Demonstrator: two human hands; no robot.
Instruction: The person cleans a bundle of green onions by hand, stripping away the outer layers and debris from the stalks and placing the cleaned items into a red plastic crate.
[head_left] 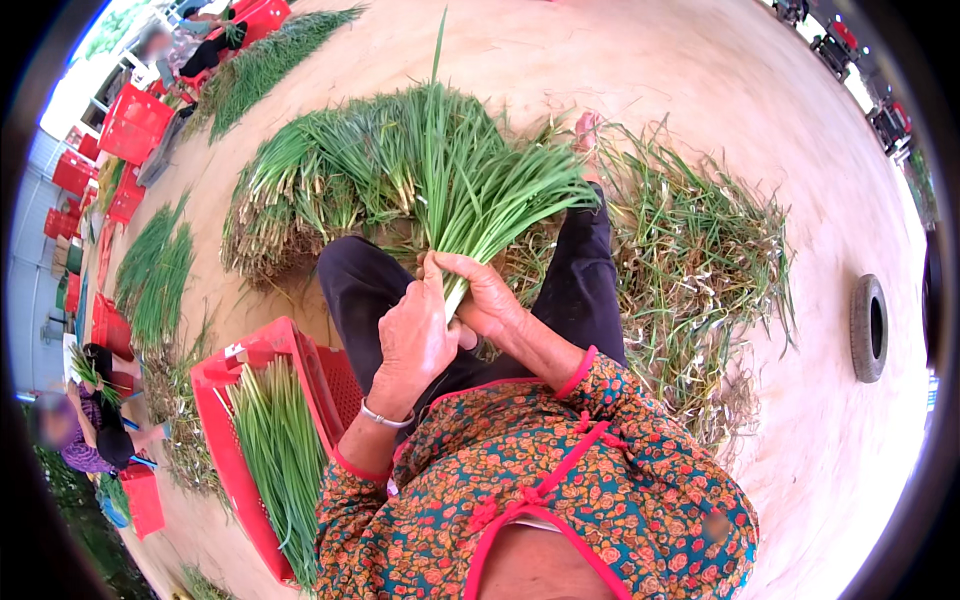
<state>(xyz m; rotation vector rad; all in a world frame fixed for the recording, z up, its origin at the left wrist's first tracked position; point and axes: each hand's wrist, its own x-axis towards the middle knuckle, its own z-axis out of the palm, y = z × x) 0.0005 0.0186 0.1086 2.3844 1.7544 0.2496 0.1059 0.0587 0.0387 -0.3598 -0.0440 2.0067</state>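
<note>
While both hands meet just above your lap, your right hand [487,297] is closed round the low, pale end of the bunch of green leaves [490,205], w/ its thumb laid over the stems. Your left hand [408,335] is bent in close & touches the same stems, but its inner side is hid, so can't tell if it's pinching anything. The stems are b/w your knees [350,268], w/ the tops fanned out away from you. It's prob. light & soft: the long tops should flop, the pale end should be a bit stiffer. Leaves may bend or bruise if you squash them, & could be slick if wet (can't tell). Best hold is low, at the pale end, snug but not hard. Past your knees is a heap of green stalks [340,150] w/ brown roots showing; to its right, a messy pile of loose leaves [690,270]. By your left side is a red crate [228,470] w/ neat green stalks [280,450] in it. Far right, well apart, is a black tyre [860,328].
</note>
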